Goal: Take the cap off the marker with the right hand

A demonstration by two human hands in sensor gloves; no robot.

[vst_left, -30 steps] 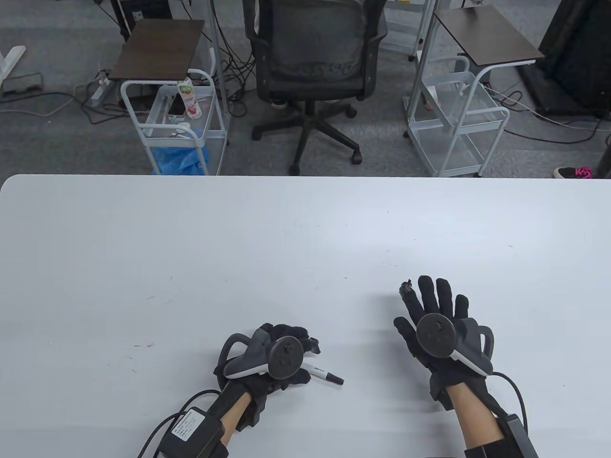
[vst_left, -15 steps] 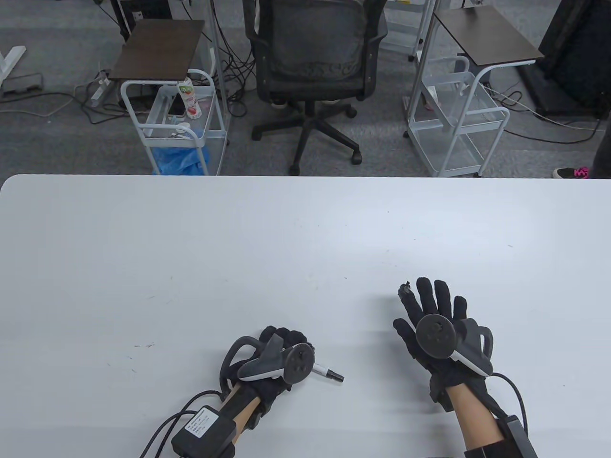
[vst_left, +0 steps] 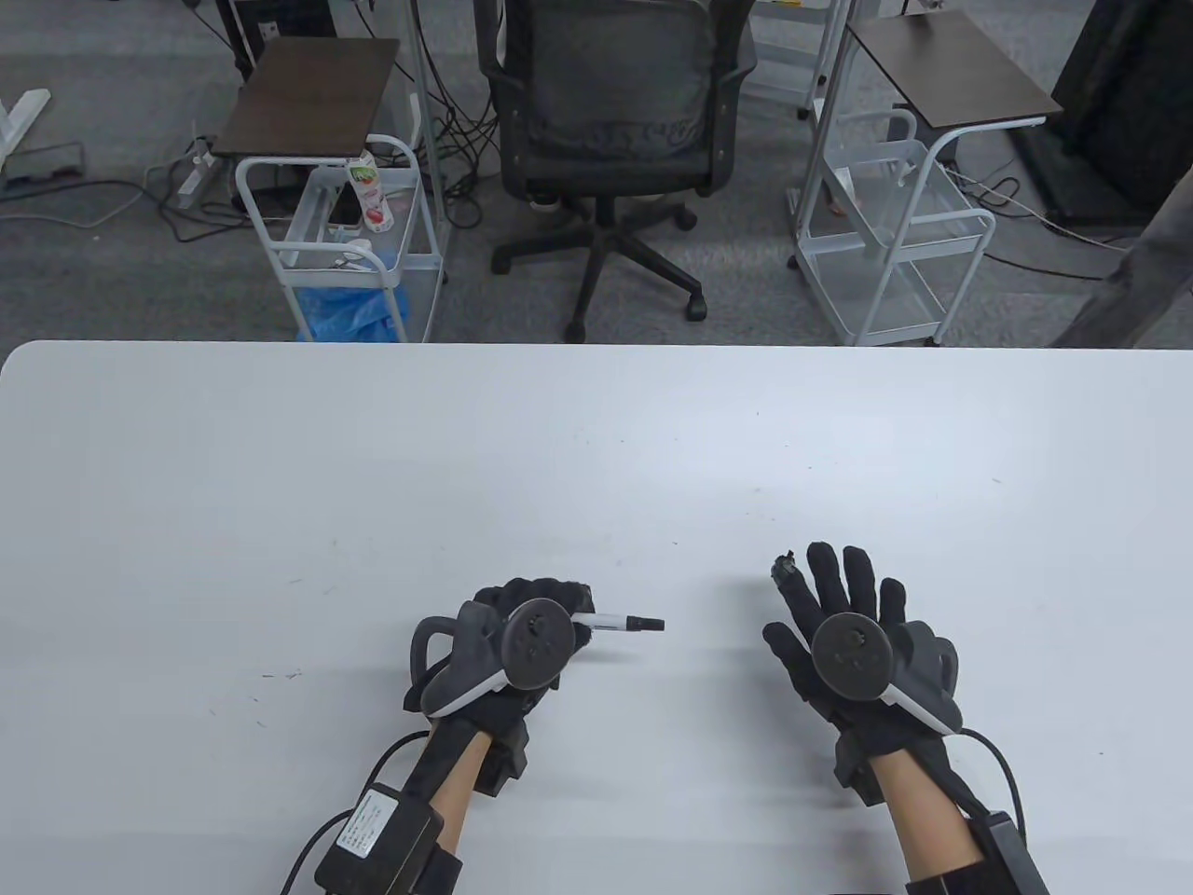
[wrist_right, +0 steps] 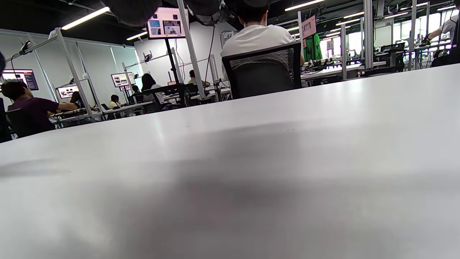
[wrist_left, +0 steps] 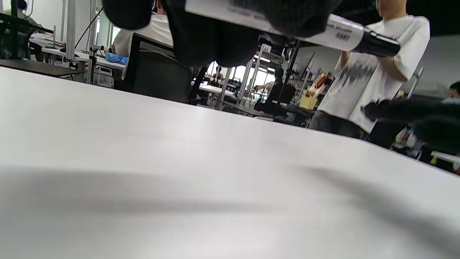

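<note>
Sideways, the marker (vst_left: 620, 622) points its capped end rightward from the gripping left hand (vst_left: 517, 643); right hand (vst_left: 843, 620) lies spread.

A white worktop (vst_left: 280, 485) with rounded far corners fills the near half of the table view. Beyond it lies grey carpet (vst_left: 93, 270) strewn with black cables. A black mesh office chair (vst_left: 610, 121) on castors stands at far centre. To its left is a white wire trolley (vst_left: 340, 242) beside a dark brown side table (vst_left: 312, 98); to its right another white trolley (vst_left: 895, 233) and brown side table (vst_left: 951, 70). In the right wrist view, ceiling strip lights (wrist_right: 86, 17) and hanging monitors (wrist_right: 166, 23) show over rows of desks.
</note>
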